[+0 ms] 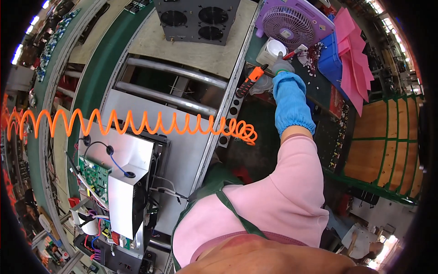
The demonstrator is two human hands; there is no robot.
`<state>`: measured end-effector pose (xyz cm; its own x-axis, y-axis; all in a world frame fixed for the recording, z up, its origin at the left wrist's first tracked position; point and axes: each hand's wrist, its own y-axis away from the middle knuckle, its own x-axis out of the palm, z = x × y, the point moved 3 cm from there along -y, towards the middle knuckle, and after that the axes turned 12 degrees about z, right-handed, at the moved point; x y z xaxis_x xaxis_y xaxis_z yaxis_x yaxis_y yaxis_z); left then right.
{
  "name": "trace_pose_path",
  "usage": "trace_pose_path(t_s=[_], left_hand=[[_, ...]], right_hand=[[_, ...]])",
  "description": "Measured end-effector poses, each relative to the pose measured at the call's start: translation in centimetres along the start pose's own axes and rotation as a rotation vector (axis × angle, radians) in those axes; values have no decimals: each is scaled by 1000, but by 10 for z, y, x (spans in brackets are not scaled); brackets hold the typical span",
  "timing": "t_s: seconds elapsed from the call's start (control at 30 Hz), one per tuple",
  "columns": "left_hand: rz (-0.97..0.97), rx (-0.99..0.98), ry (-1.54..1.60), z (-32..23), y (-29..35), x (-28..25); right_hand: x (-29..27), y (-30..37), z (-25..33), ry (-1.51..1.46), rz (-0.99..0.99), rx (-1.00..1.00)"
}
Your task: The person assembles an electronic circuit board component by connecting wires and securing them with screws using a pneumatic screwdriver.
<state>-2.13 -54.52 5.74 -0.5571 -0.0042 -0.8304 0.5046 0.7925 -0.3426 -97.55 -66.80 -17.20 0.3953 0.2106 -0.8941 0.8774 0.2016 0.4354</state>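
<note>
Cup (276,47), white and round, sits near the left edge of the work surface (325,89), before the purple fan (289,26), the gloved right hand (282,65) beside it and a red item (289,55), finger closure indeterminable from here.

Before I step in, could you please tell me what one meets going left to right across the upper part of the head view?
Green strip, dark box with fans, orange-and-black tool, gloved right hand, blue bin, pink sheets.
</note>
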Motion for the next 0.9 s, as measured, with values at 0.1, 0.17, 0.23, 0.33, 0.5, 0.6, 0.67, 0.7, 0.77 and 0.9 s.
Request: trace_pose_path(t_s=[0.1,0.17,0.23,0.33,0.5,0.6,0.67,0.7,0.77,0.9], left_hand=[[39,-61,-28,-4,-47,8],[53,-108,-62,8,-40,0],[59,-146,-78,21,-33,-4],[65,-208,-97,28,-39,1],[69,-333,-162,30,-37,1],[80,-392,-184,34,-44,3],[86,-447,-210,34,-41,1],[86,-474,-224,33,-39,1],[86,-529,-251,30,-35,1],[89,-630,-297,33,-30,-2]], right_hand=[[-11,-17,-21,-4,6,-46],[-43,34,-30,-48,-227,-164],[-67,61,-58,-88,-427,-270],[-78,78,-83,-109,-472,-335],[-100,111,-54,-972,-79,-689],[-95,37,-49,-766,-346,-802],[-79,1,-36,-678,-413,-826],[-71,-8,-28,-819,-264,-664],[-54,-25,-20,-947,-109,-499],[-31,-45,-20,-1073,-147,-289]])
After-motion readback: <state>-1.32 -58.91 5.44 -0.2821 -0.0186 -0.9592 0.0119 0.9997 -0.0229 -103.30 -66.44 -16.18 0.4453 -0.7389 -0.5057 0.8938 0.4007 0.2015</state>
